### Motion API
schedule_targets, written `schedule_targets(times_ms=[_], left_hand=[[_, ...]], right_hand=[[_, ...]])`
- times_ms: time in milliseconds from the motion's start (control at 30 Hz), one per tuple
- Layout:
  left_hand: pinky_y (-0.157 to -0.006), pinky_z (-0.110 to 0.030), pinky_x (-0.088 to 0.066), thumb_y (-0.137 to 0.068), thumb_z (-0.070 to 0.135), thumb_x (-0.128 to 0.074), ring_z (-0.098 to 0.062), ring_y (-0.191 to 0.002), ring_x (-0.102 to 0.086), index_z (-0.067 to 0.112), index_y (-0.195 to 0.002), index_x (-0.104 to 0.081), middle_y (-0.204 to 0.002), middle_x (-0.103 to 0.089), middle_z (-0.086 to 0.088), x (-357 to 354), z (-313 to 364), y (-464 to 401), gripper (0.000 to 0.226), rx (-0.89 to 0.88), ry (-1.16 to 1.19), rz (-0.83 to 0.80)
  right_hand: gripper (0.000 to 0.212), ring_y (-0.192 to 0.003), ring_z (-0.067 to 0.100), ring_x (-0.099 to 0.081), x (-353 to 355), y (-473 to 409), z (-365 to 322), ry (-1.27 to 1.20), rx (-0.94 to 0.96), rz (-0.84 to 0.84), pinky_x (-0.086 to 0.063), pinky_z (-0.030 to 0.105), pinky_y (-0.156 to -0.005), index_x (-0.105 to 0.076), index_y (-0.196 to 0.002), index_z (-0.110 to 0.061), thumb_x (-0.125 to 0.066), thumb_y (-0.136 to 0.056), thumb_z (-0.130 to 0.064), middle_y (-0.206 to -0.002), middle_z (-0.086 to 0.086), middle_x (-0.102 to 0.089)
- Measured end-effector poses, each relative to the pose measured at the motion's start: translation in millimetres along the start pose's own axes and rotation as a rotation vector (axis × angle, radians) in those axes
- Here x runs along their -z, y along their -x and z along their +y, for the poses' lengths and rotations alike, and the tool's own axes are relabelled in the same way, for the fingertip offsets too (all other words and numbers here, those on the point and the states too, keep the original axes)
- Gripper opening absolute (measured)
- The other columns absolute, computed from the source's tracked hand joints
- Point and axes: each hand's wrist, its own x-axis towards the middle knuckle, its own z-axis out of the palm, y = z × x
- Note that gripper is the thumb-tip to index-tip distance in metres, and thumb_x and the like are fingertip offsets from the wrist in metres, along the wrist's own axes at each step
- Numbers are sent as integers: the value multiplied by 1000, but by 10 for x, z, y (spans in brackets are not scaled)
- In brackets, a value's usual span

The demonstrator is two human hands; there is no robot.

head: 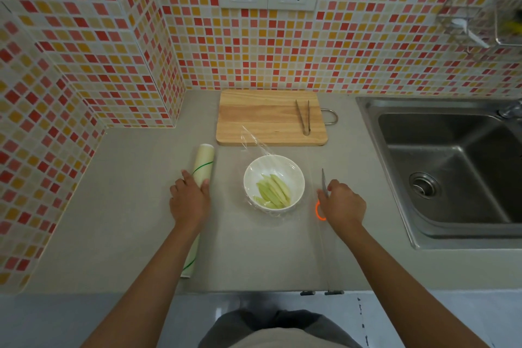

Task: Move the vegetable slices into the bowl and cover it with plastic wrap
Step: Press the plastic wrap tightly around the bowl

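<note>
A white bowl (274,181) stands mid-counter with several pale green vegetable slices (273,191) inside. Clear plastic wrap (255,140) lies over and around the bowl, one crumpled end reaching onto the cutting board. A flat sheet of wrap stretches from the roll across the counter toward my right hand. The roll of plastic wrap (202,163) lies lengthwise left of the bowl, and my left hand (189,198) presses down on it. My right hand (342,203) is right of the bowl, holding scissors (324,181) with an orange handle, blade pointing away from me.
A wooden cutting board (262,118) sits behind the bowl with metal tongs (303,116) on its right side. A steel sink (452,164) fills the right. Tiled walls close the back and left. The counter's front edge runs just below my forearms.
</note>
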Motion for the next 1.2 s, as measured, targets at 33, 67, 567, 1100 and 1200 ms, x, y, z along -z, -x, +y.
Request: schedule_targets(times_ms=[33,67,567,1100,1200], left_hand=[[-94,-50,-42,-99,43,-35,-40,-126,-40,-2,-149,-21,-138,-43,-26,3,-7,-11,68,4,1,5],[-93,-50,-42,-99,44,-36,-40,-125,-40,-2,-149,-22,-138,-44,-26,6,-15,-21,69,6,1,10],[-85,-41,-43,-100,30,-43,-40,-102,-56,-7,-116,-58,-105,-61,-25,88,506,89,43,-193,543,66],[-60,-30,-34,-96,24,-53,-17,-65,-43,2,-71,-52,-65,-50,-3,-319,1003,93,33,16,912,-47],[-56,-26,-34,-99,26,-48,-15,-65,-48,4,-77,-56,-69,-56,-1,-340,992,121,32,-69,833,12]], right_hand=[[36,-88,30,-66,-4,-11,-12,-2,3,7,-49,33,-72,-59,-105,-11,-50,-92,-43,-100,8,-66],[36,-88,30,-67,-11,-19,-26,0,7,12,-48,32,-71,-59,-105,-12,-49,-92,-44,-100,8,-66],[30,-100,20,-60,37,-138,-291,-659,123,169,-44,31,-87,-63,-113,-11,-42,-99,-28,-109,6,-64],[39,-115,8,-53,-154,-126,-596,-941,168,15,-39,24,-101,-58,-125,-11,-35,-101,-31,-121,-3,-62],[41,-127,11,-47,-137,-212,-629,-904,267,-96,-34,25,-107,-53,-134,-13,-35,-102,-32,-136,0,-56]])
